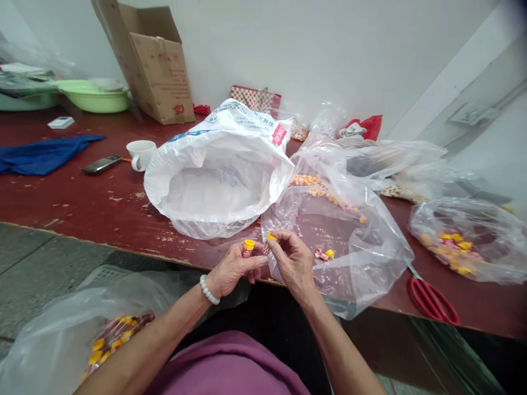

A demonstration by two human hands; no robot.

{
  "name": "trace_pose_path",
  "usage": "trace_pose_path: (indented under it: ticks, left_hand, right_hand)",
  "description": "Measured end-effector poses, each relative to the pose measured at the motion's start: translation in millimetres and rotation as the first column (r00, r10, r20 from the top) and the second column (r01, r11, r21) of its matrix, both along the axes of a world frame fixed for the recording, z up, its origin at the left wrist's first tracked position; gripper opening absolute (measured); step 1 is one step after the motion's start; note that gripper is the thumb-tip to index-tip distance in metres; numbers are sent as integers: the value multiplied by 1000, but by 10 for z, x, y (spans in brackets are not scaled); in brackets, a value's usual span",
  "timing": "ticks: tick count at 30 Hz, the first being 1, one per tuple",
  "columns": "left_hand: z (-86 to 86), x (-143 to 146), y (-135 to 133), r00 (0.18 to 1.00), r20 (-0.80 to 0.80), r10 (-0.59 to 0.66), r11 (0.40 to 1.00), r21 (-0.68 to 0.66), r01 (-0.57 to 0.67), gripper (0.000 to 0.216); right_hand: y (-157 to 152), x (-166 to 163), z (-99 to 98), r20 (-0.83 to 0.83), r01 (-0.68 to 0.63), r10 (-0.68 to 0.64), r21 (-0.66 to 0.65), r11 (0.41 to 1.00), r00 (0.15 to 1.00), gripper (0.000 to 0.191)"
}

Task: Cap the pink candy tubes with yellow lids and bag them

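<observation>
My left hand (231,270), with a beaded bracelet at the wrist, is closed around a small clear tube (248,252) that has a yellow cap and pinkish contents. Close beside it, my right hand (295,264) pinches a small yellow-capped piece (272,236); its lower part is largely behind the fingers. Both hands are above the front edge of the red table (123,197). Just right of them, a clear plastic bag (370,252) lies spread out, with small yellow and pink pieces (325,254) on it. Behind the hands, a white woven sack (218,192) gapes toward me.
Red-handled scissors (432,300) lie at the front edge, below another clear bag (465,247) of yellow and pink pieces. A bag of yellow-capped tubes (111,343) sits low at left. Farther back are a mug (141,153), a phone (102,164), a carton (162,77) and a green basin (93,99).
</observation>
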State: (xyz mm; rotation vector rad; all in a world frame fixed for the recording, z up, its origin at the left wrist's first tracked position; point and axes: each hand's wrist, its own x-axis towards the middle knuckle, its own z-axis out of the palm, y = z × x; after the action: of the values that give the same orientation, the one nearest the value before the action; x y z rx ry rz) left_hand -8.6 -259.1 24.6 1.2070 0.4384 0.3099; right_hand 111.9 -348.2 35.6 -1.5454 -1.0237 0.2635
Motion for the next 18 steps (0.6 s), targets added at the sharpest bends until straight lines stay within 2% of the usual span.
trace_pose_path:
  ticks: [3, 6, 8, 12, 15, 18]
  left_hand:
    - [44, -61, -5, 1000, 26, -16, 993, -117, 19, 28]
    - [59, -114, -4, 997, 80, -1, 978, -206, 17, 22]
    - [53, -148, -1, 993, 117, 4, 969, -246, 25, 20]
    - [20, -250, 18, 994, 103, 44, 944, -331, -7, 20]
    - [-1, -372, 36, 991, 90, 96, 926, -373, -56, 21]
    - [-21, -570, 75, 980, 77, 186, 929, -339, -150, 21]
  right_hand:
    - [-80, -18, -23, 291, -86, 110, -96, 992, 950, 24]
    - [-115, -60, -55, 572, -99, 155, -127, 987, 805, 62]
    - [-95, -132, -90, 636, -67, 134, -128, 989, 760, 70]
    - [9, -313, -123, 542, -44, 124, -158, 987, 831, 48]
    - [110, -437, -128, 402, -157, 222, -188, 969, 888, 43]
    - [212, -570, -192, 308, -289, 340, -200, 936, 889, 50]
